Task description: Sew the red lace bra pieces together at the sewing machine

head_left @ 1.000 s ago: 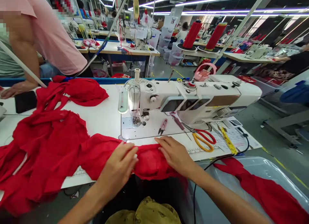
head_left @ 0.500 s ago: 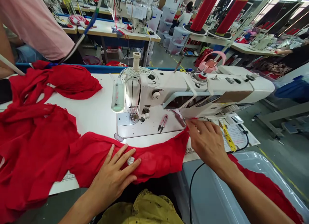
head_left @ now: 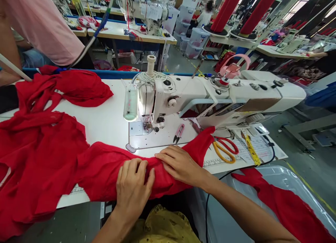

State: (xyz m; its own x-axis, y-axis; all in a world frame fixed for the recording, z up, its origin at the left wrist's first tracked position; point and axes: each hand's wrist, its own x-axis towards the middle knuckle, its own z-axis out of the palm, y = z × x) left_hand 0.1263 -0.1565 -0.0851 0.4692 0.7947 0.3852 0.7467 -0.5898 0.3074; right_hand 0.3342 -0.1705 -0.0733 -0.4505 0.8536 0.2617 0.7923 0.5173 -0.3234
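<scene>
A strip of red fabric lies along the front of the sewing table, joined on the left to a larger heap of red cloth. My left hand has its fingers curled into the strip. Just right of it, my right hand holds the strip near its upper edge, fingers together and pointing left. The strip's loose right end rises past my right hand. Behind it stands a white sewing machine, its presser foot with no cloth under it. Pink-handled thread snips lie on the machine bed.
Scissors with red and orange handles and a yellow tape measure lie to the right. Below is a grey plastic bin with red fabric over it. A black cable hangs down its side. A person in pink is at the far left.
My right hand has left the strip's right end and moved left beside my left hand, uncovering the scissors. The left hand's spread fingers have curled, and the fabric's white label is no longer visible.
</scene>
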